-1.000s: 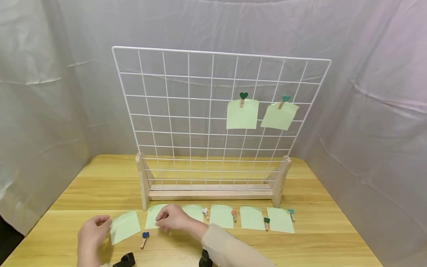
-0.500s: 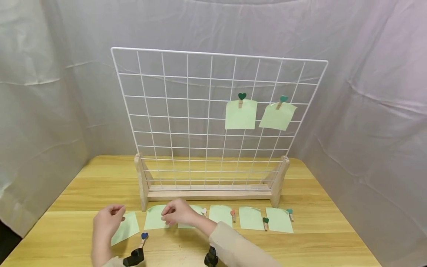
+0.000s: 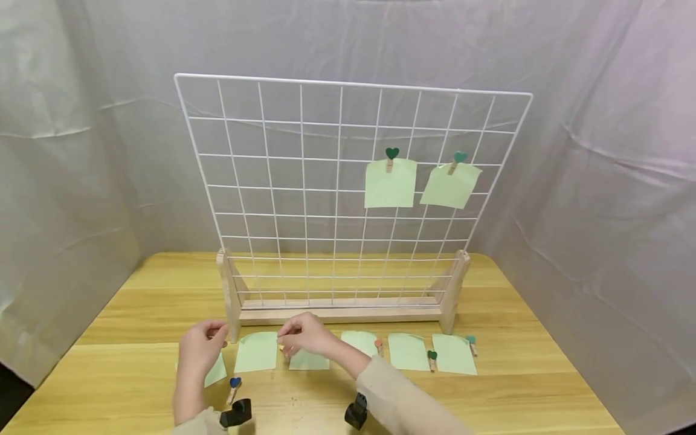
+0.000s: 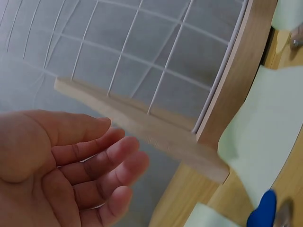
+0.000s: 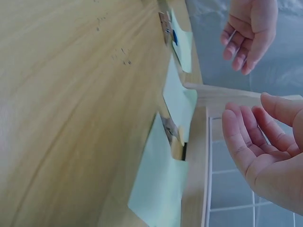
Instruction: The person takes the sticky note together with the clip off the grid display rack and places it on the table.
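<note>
My left hand point(image 3: 201, 349) hovers over the leftmost green sticky note point(image 3: 216, 371), covering much of it. Its fingers are loosely curled with nothing between them, as the left wrist view of the hand point(image 4: 80, 170) shows. A clothespin with a blue heart point(image 3: 234, 388) lies just right of that note. Over the third note point(image 3: 309, 361) is my right hand point(image 3: 309, 334), also holding nothing, its fingers point(image 5: 244, 137) bent loosely in the right wrist view. A second note point(image 3: 257, 352) lies between the hands, with a small yellow-topped clothespin point(image 3: 281, 347) by the right fingertips.
A white wire grid point(image 3: 337, 190) in a wooden stand point(image 3: 342, 315) rises behind the notes. Two notes point(image 3: 389, 186) hang on its right, held by a dark green heart clothespin point(image 3: 392, 155) and a teal one point(image 3: 459, 158). More notes point(image 3: 408, 352) and clothespins point(image 3: 432, 359) lie at right.
My left hand has moved right and farther from me, across the leftmost note. My right hand has shifted slightly right and away, uncovering the second note. The notes and clothespins stay put.
</note>
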`<act>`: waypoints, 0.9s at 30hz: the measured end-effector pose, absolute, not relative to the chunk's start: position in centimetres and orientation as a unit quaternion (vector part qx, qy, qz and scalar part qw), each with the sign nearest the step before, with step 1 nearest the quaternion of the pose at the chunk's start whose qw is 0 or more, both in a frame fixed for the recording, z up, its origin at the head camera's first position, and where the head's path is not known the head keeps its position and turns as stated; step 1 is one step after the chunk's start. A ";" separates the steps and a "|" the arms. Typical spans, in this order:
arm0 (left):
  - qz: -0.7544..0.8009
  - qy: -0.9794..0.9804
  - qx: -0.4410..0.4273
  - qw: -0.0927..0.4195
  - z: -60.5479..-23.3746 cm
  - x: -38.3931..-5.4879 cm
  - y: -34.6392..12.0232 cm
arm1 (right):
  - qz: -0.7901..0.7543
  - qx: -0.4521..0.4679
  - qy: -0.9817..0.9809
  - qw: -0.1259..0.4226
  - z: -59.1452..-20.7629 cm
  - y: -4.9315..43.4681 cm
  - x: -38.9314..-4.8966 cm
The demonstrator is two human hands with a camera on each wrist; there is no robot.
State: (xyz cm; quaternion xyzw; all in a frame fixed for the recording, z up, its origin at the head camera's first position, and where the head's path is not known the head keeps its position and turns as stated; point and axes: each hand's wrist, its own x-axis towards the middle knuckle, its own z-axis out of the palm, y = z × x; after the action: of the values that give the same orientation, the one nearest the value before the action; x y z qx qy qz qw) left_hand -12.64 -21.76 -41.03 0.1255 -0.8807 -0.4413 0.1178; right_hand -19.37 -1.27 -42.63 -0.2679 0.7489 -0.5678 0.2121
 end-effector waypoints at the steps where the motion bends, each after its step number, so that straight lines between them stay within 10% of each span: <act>1: -0.442 -0.881 0.123 0.118 -41.0 -12.7 -21.6 | -0.567 -0.268 0.750 0.208 -42.5 -1.1 -19.4; 27: -0.454 -0.878 0.041 0.142 -39.9 -14.9 -16.2 | -0.600 -0.264 0.734 0.177 -37.5 3.1 -20.1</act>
State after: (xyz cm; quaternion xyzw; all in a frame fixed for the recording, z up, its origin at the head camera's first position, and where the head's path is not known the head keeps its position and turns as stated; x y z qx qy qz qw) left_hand -14.85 -16.16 -39.95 0.0406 -0.8785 -0.4543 0.1421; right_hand -20.13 3.12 -37.55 -0.2643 0.7342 -0.5997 0.1774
